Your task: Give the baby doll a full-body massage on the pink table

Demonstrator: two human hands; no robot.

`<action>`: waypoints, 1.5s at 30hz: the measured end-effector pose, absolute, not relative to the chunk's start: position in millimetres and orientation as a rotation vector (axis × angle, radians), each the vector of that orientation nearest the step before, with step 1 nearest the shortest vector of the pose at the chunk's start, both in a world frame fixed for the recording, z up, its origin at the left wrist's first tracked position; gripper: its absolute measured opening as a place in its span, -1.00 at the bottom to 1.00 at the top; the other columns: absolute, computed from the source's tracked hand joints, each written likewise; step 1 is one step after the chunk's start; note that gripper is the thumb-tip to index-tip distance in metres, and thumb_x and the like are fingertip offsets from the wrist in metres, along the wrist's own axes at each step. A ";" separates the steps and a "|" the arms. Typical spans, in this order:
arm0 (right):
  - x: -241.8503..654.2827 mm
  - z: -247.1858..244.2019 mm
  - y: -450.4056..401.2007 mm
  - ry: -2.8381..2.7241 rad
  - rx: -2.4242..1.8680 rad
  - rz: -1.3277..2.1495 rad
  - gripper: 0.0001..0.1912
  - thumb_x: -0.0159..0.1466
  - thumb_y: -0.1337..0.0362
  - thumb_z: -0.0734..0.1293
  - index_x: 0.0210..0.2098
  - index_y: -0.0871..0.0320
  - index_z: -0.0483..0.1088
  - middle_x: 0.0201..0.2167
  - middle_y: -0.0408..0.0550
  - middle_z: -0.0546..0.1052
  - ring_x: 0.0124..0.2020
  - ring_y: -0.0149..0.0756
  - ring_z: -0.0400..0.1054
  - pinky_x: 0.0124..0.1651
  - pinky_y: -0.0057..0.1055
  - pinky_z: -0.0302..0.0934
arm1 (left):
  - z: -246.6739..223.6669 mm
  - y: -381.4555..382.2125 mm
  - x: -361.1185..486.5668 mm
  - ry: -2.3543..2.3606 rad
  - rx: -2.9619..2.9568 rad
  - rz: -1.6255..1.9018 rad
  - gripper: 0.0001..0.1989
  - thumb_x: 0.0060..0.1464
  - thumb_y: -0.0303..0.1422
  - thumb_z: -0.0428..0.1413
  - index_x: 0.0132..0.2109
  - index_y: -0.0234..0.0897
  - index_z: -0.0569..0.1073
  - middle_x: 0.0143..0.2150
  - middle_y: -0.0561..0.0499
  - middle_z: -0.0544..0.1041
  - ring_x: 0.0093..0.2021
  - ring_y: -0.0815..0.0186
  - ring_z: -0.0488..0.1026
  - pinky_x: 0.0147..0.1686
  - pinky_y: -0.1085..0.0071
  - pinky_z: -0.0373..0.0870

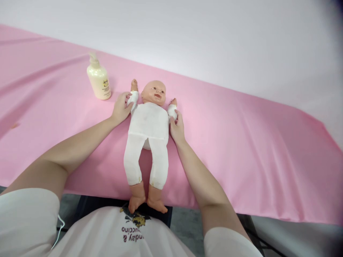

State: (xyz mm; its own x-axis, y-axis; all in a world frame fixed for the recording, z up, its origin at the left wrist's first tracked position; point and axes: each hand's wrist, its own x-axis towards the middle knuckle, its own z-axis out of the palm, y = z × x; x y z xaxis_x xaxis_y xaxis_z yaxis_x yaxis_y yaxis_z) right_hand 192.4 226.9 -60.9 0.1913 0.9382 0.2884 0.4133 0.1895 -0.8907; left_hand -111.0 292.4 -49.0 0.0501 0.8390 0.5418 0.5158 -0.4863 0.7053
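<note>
A baby doll (148, 121) with a white cloth body lies on its back, its head toward the wall and its feet over the table's near edge. Both doll arms are bent up beside the head. My left hand (122, 107) has its fingers wrapped round the white upper part of the doll's arm on the left. On the other side, my right hand (177, 127) grips the doll's other arm between thumb and fingers. A cream pump bottle (99, 81) stands upright to the left of the doll's head, apart from my left hand.
A pink cloth (219, 142) with some folds covers the table. Behind it rises a pale wall (203, 39). The table's near edge runs just in front of my body, and a white cord (61, 225) hangs by my left sleeve.
</note>
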 end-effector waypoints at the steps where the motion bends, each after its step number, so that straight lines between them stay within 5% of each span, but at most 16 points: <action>1: 192.6 -61.0 226.9 -1.399 -1.406 0.628 -0.44 0.34 0.03 0.27 0.27 0.07 0.23 0.30 0.09 0.34 0.34 -0.13 0.22 0.44 0.07 0.05 | -48.7 292.1 -110.8 1.375 2.024 1.407 -0.65 0.18 -0.27 0.10 0.09 -0.23 0.41 0.00 -0.13 0.44 -0.04 0.16 0.39 -0.02 0.21 0.37; 8: 195.0 -64.9 229.0 -1.410 -1.402 0.650 -0.39 0.33 -0.04 0.29 0.28 0.08 0.24 0.31 0.12 0.35 0.34 -0.11 0.21 0.46 0.11 0.01 | -54.3 297.6 -113.5 1.522 2.094 1.311 -0.68 0.21 -0.24 0.06 0.04 -0.22 0.53 -0.08 -0.12 0.53 -0.20 0.20 0.40 -0.03 0.18 0.38; 18: 196.2 -65.1 227.9 -1.378 -1.371 0.702 -0.42 0.36 -0.08 0.25 0.27 0.05 0.23 0.35 0.09 0.31 0.36 -0.14 0.20 0.49 0.09 -0.02 | -53.4 298.8 -116.2 1.550 1.989 1.196 -0.63 0.22 -0.22 0.03 0.11 -0.18 0.50 -0.12 -0.07 0.59 -0.16 0.14 0.48 0.10 0.05 0.36; 24: 201.8 -78.1 240.7 -1.233 -1.171 0.783 -0.22 0.20 -0.06 0.39 0.31 0.08 0.15 0.35 0.16 0.30 0.35 -0.10 0.26 0.44 0.10 0.07 | -63.1 308.8 -117.8 1.239 1.672 1.277 -0.28 0.00 -0.35 0.14 0.32 -0.19 0.18 0.31 -0.24 0.36 0.05 0.09 0.51 0.04 0.08 0.49; 29: 204.6 -77.0 246.6 -1.113 -1.039 0.953 -0.26 0.07 0.08 0.46 0.21 0.12 0.31 0.29 0.14 0.40 0.30 -0.06 0.33 0.43 0.10 0.12 | -71.9 321.3 -119.9 0.990 1.483 1.336 -0.13 -0.11 -0.38 0.16 0.37 -0.20 0.08 0.30 -0.28 0.36 0.16 0.00 0.49 0.07 0.00 0.51; 33: 207.3 -68.7 246.7 -1.072 -0.988 1.041 -0.41 -0.03 0.24 0.47 0.03 0.14 0.47 0.16 0.06 0.54 0.20 -0.05 0.42 0.43 0.09 0.13 | -67.5 322.9 -119.7 0.906 1.433 1.321 -0.34 -0.16 -0.38 0.15 0.18 -0.32 0.35 0.12 -0.23 0.53 0.15 -0.03 0.50 0.15 -0.07 0.45; 36: 209.8 -64.4 247.1 -1.029 -0.970 1.087 -0.47 -0.11 0.32 0.46 -0.09 0.10 0.52 0.04 -0.05 0.62 0.09 -0.10 0.47 0.37 0.03 0.22 | -62.1 319.6 -117.3 0.873 1.372 1.366 -0.50 -0.25 -0.43 0.17 -0.03 -0.29 0.44 -0.04 -0.13 0.59 0.01 0.05 0.56 0.03 0.05 0.51; 40: 210.2 -61.7 245.5 -0.867 -0.966 1.228 -0.66 -0.18 0.45 0.41 -0.38 0.06 0.52 -0.31 -0.20 0.64 -0.19 -0.26 0.51 0.09 -0.23 0.41 | -52.7 309.9 -111.3 0.796 1.188 1.347 -0.80 -0.29 -0.50 0.17 -0.41 -0.28 0.36 -0.34 0.05 0.57 -0.27 0.27 0.56 -0.23 0.35 0.50; 42: 208.3 -61.0 243.4 -0.804 -0.984 1.254 -0.80 -0.19 0.47 0.38 -0.57 0.08 0.40 -0.43 -0.23 0.58 -0.26 -0.32 0.48 -0.05 -0.33 0.40 | -47.3 303.8 -108.4 0.783 1.171 1.319 -0.80 -0.32 -0.54 0.16 -0.54 -0.29 0.26 -0.44 0.09 0.51 -0.32 0.35 0.53 -0.26 0.44 0.45; 45: 204.7 -60.9 240.4 -0.835 -0.985 1.209 -0.72 -0.21 0.48 0.38 -0.72 0.12 0.16 -0.54 -0.25 0.46 -0.28 -0.37 0.44 -0.12 -0.42 0.36 | -40.7 296.0 -106.5 0.826 1.251 1.287 -0.77 -0.37 -0.59 0.11 -0.63 -0.30 0.17 -0.50 0.09 0.46 -0.33 0.42 0.48 -0.29 0.52 0.37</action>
State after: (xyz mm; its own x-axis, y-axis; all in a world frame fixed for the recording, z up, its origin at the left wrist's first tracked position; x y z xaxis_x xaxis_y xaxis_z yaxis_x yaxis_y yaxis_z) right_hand 204.7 240.4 -60.9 0.1745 0.9846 0.0070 -0.3555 0.0697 -0.9321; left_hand -106.5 296.0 -40.7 0.1649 0.9678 0.1902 -0.2298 -0.1499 0.9616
